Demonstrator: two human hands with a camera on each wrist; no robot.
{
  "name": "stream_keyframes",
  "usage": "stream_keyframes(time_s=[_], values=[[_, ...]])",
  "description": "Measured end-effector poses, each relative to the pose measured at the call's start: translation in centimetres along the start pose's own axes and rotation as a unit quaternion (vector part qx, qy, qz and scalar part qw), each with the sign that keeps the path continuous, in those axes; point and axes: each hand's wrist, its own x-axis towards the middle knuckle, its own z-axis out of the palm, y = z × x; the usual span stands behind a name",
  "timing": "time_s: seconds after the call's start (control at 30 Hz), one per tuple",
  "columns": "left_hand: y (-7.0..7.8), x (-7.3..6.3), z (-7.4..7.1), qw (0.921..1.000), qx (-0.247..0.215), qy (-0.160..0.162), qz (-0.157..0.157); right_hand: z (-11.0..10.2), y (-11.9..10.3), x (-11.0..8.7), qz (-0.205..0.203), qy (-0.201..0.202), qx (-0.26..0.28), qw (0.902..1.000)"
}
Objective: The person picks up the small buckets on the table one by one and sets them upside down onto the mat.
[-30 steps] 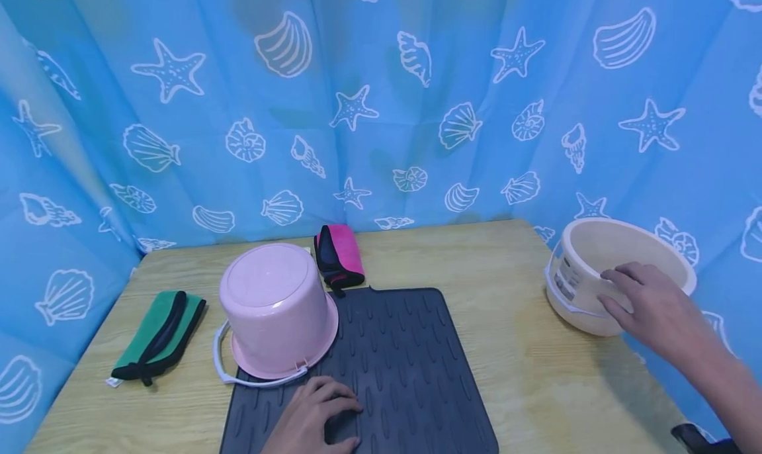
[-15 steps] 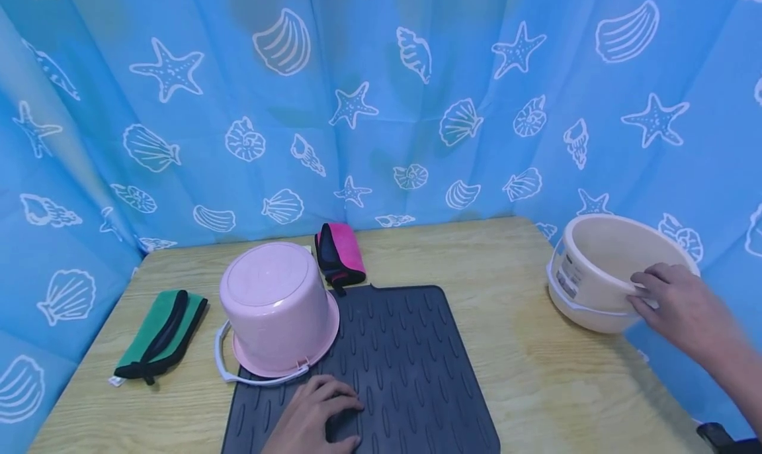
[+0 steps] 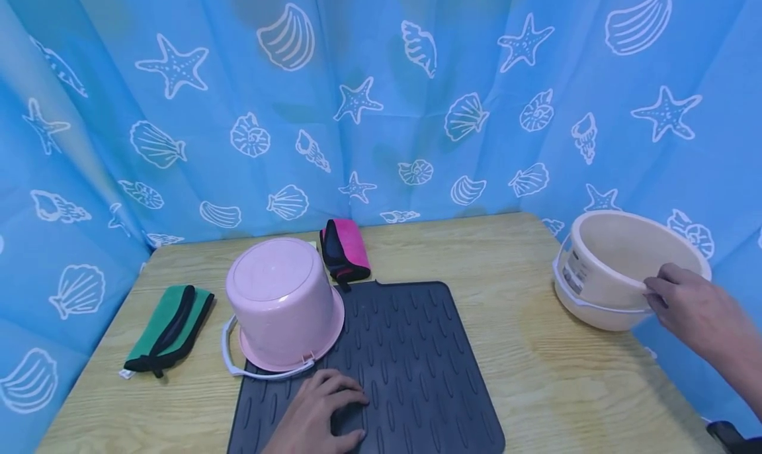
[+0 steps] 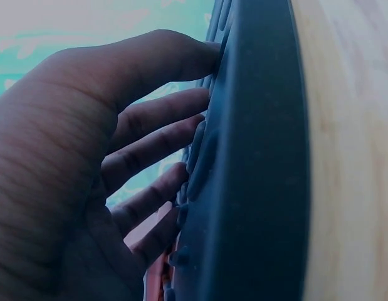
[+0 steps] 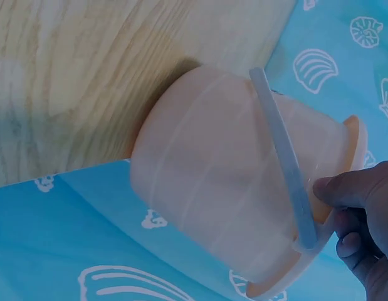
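A cream bucket (image 3: 613, 285) stands upright at the table's far right, partly past the edge in the right wrist view. With thumb outside and fingers over the rim, my right hand (image 3: 705, 315) pinches it; the pale bail handle (image 5: 284, 157) hangs against the wall. My left hand (image 3: 318, 417) rests on a black ribbed mat (image 3: 411, 355), its fingers spread and loosely bent, fingertips touching the ribs. Beyond that hand, a pink bucket (image 3: 280, 308) sits upside down, overlapping the mat's left side, with its pale handle lying toward the left and front.
A green folded cloth pouch with black edging (image 3: 169, 328) lies left of the pink bucket. A similar pink and black one (image 3: 348, 245) lies behind the mat. Blue curtain with shell prints (image 3: 381, 110) hangs along the wooden table's (image 3: 506, 295) back and sides.
My right hand has moved right along the cream bucket's near rim and now grips it, where earlier its fingers hovered over the mouth. The left hand stays put. The head view shifts slightly.
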Motion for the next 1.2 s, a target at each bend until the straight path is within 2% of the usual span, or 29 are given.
stream_keyframes(time_s=[0.4,0.6,0.7,0.87,1.07,1.2], values=[[-0.1,0.1,-0.2,1.0,0.005,0.004,0.007,-1.1,-1.5,1.1,-0.02,0.052,0.024,0.9982],[-0.1,0.1,-0.1,1.0,0.003,0.001,0.002,-1.7,-3.1,2.0,0.004,0.062,0.05,0.9968],[0.0,0.1,0.0,1.0,0.001,-0.003,-0.004,-1.9,-3.8,2.5,0.002,0.071,0.056,0.9959],[0.1,0.1,-0.1,0.9998,-0.007,-0.011,-0.015,-1.8,-5.0,3.2,-0.01,0.094,0.078,0.9924],[0.1,0.1,-0.2,1.0,-0.005,-0.005,-0.007,-1.6,-6.0,3.6,-0.005,0.113,0.109,0.9875],[0.0,0.1,-0.3,0.9999,-0.006,-0.007,-0.007,-1.3,-6.4,3.9,-0.014,0.139,0.138,0.9806]])
